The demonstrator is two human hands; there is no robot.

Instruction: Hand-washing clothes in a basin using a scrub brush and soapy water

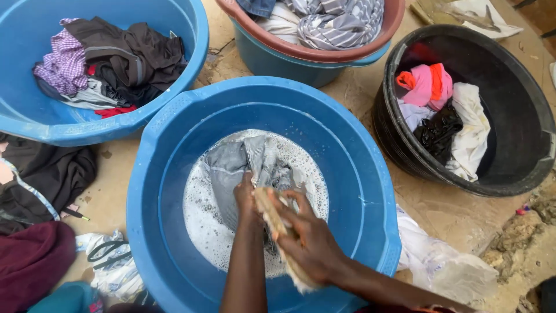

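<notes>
A large blue basin (174,145) in the middle holds soapy water and a grey wet garment (231,168). My left hand (246,200) is closed on a fold of that garment, low in the suds. My right hand (310,237) grips a bunched pale part of the same cloth (272,217) and presses it against the left wrist. Both forearms come in from the bottom edge.
A second blue basin (35,124) at top left holds dark and purple checked clothes. A brown-rimmed tub (324,55) with striped cloth sits at the top. A black tub (521,174) at right holds pink, white and black items. Clothes and plastic bags lie on the ground.
</notes>
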